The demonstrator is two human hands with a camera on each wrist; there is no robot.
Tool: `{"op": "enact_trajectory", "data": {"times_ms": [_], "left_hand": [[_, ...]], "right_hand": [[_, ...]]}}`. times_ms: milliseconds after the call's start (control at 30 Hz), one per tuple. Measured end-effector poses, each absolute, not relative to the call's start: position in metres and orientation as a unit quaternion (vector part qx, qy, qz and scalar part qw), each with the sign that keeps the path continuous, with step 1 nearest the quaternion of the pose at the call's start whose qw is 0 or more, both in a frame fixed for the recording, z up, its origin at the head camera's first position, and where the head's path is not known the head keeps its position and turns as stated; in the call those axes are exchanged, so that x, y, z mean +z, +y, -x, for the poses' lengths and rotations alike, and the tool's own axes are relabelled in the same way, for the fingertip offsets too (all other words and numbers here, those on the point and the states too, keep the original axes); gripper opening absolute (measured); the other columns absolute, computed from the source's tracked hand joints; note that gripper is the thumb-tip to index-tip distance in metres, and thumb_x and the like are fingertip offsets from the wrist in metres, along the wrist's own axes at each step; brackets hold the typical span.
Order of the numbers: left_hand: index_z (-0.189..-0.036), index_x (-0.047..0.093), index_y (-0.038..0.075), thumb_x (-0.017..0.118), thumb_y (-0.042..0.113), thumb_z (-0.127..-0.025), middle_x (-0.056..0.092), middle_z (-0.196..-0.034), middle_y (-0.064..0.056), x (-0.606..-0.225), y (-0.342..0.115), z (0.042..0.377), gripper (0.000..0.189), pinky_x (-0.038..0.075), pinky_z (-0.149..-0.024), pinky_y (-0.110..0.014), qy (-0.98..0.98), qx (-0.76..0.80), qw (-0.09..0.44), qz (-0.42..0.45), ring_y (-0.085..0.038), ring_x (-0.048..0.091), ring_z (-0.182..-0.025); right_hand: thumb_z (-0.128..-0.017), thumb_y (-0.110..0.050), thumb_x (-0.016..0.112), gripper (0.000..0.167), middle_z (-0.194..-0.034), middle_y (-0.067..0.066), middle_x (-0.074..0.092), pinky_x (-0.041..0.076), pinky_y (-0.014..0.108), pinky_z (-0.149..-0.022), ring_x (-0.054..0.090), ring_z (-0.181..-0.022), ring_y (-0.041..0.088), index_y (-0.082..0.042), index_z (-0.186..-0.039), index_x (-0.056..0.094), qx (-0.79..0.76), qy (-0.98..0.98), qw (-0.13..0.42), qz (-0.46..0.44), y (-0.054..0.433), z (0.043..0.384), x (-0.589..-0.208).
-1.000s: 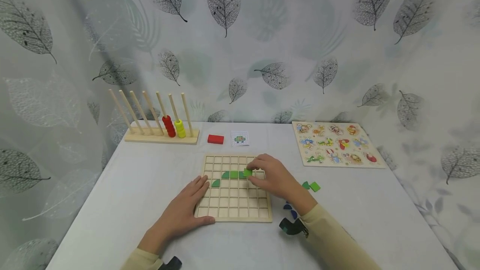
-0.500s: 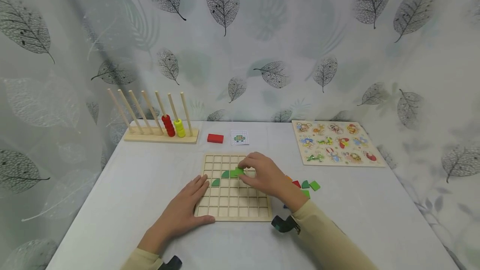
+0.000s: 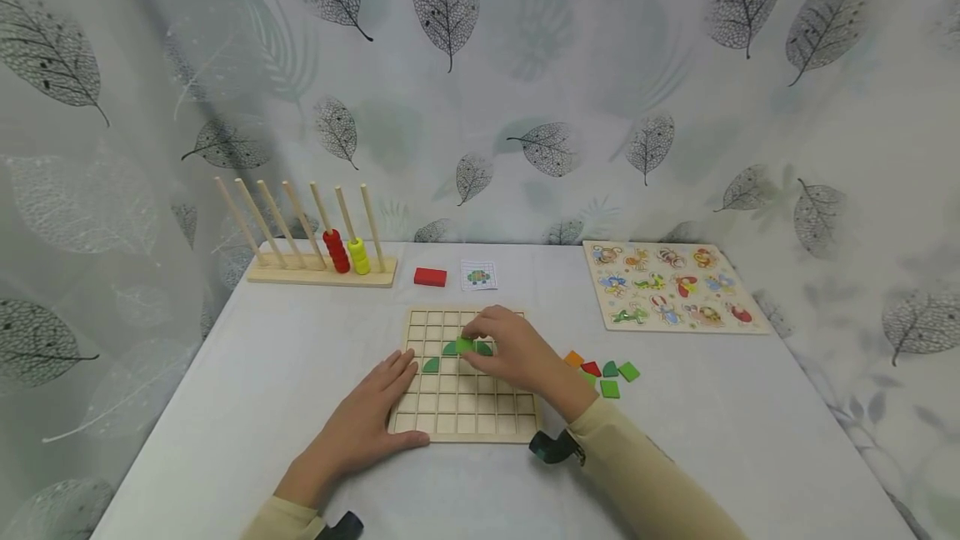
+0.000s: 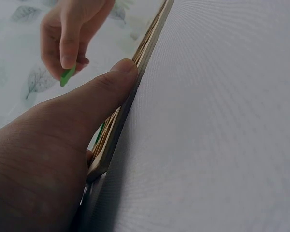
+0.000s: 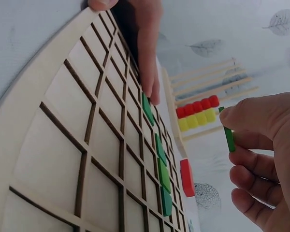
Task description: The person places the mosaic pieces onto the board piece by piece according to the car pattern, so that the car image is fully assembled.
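My right hand [image 3: 504, 350] pinches a light green square tile [image 5: 228, 133] between thumb and fingertips, above the wooden grid board [image 3: 467, 425]. In the right wrist view the tile is raised off the board, edge-on. Below it, one row holds a dark green rounded tile [image 5: 160, 150], a light green square [image 5: 164, 176] and another dark green tile [image 3: 483, 348]. A dark green quarter-round tile [image 3: 431, 366] sits one row nearer, toward the left. My left hand [image 3: 367, 415] rests along the board's left side, fingers extended, its thumb [image 4: 101, 89] at the front edge.
Loose green, red and orange tiles [image 3: 610, 389] lie right of the board, partly behind my right forearm. Behind the board are a red block [image 3: 431, 277] and a turtle picture card [image 3: 478, 276]. A peg bead rack [image 3: 322, 272] stands back left, an insect puzzle board [image 3: 667, 286] back right.
My right hand has moved left over the board with the green tile, from the row's right end to above its middle. More loose tiles now show beside the forearm. My left hand stays put.
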State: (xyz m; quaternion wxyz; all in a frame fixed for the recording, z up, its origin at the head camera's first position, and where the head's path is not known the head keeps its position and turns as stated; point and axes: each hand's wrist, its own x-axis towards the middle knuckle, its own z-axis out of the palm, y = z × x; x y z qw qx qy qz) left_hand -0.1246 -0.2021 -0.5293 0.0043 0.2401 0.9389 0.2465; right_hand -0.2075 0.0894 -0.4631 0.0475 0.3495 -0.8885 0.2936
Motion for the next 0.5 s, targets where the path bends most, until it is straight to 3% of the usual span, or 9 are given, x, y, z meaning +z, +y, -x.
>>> {"op": "enact_trajectory", "data": {"times_ms": [267, 500], "left_hand": [[-0.169, 0.039, 0.009, 0.074, 0.079, -0.086, 0.027, -0.178, -0.004, -0.527, -0.202, 0.123, 0.114, 0.03, -0.127, -0.054, 0.939, 0.248, 0.008, -0.239, -0.027, 0.02, -0.165], [-0.169, 0.039, 0.009, 0.072, 0.081, -0.086, 0.026, -0.178, -0.003, -0.527, -0.202, 0.123, 0.115, 0.031, -0.127, -0.055, 0.94, 0.248, 0.01, -0.235, -0.027, 0.019, -0.165]], "right_hand": [[-0.097, -0.026, 0.084, 0.019, -0.106, -0.009, 0.069, 0.058, 0.028, -0.089, 0.065, -0.102, 0.016, -0.016, -0.113, 0.08, 0.291, -0.897, 0.024, -0.332, 0.083, 0.209, -0.473], [-0.097, -0.024, 0.085, 0.02, -0.11, -0.006, 0.072, 0.057, 0.031, -0.093, 0.063, -0.103, 0.012, -0.015, -0.114, 0.082, 0.292, -0.894, 0.025, -0.339, 0.076, 0.208, -0.477]]}}
